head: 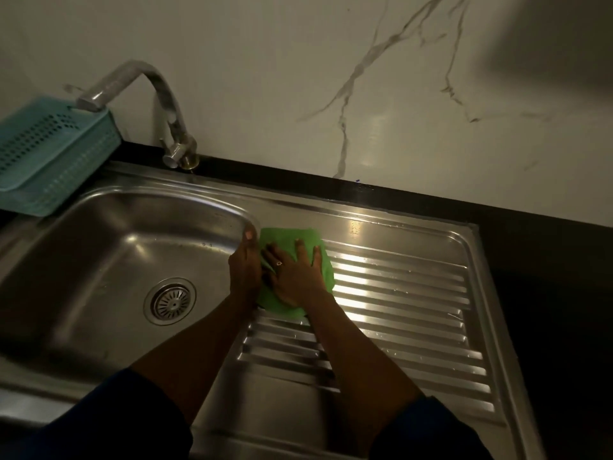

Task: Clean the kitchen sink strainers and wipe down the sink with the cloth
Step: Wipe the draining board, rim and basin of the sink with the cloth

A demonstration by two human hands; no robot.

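Note:
A green cloth (282, 239) lies on the steel drainboard (398, 293), right beside the basin's right rim. My right hand (295, 270) presses flat on the cloth with its fingers spread; a ring shows on one finger. My left hand (245, 260) rests on the basin's right rim at the cloth's left edge, thumb pointing up; whether it touches the cloth I cannot tell. A round metal strainer (170, 301) sits in the drain of the steel sink basin (99, 247).
A curved chrome tap (172, 127) stands behind the basin. A teal perforated plastic basket (49, 154) sits at the back left corner. Black countertop (547, 277) borders the sink on the right, and a marbled white wall (365, 94) rises behind.

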